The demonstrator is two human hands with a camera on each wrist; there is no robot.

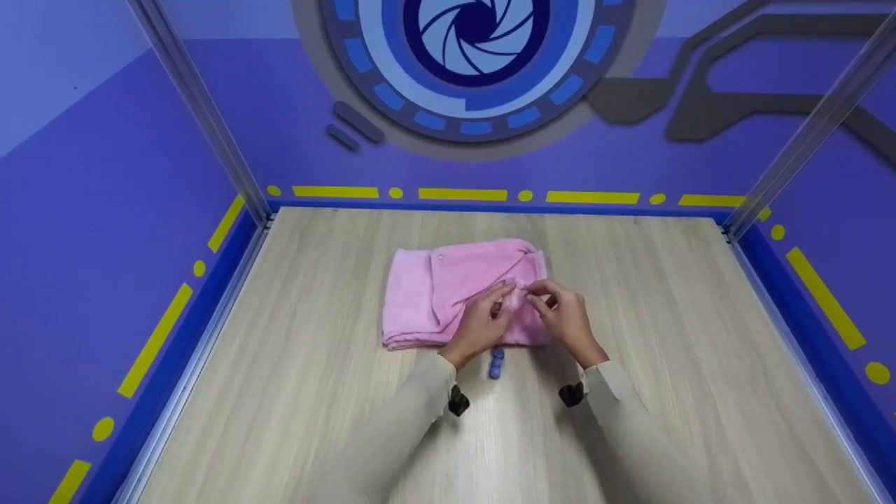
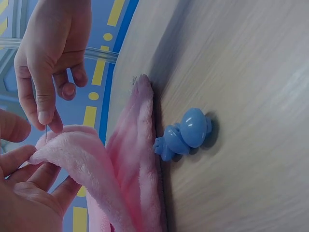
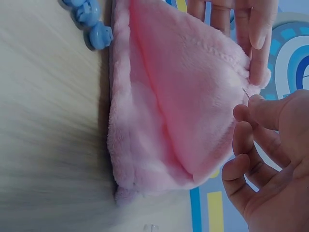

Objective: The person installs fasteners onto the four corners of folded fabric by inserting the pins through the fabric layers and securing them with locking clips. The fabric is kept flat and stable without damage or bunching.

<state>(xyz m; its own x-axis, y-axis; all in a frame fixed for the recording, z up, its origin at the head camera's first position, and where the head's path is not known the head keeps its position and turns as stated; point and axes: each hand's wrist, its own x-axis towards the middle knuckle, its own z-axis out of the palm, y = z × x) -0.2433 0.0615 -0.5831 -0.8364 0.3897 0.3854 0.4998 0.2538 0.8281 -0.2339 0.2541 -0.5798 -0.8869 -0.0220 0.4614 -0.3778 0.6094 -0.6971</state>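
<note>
Pink cloth, just one, is grasped by left grip, one pin pinched by right grip.

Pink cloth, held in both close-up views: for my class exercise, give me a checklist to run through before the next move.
1. Left hand holding the pink cloth: ok, at a raised edge.
2. Right hand pinching the thin pin: ok.
3. Whole cloth lying flat: not ok, part is lifted.
4. Pin tip safely clear of the left fingertips: cannot tell, too close.
5. Blue object out of both hands: ok, on the table.
</note>
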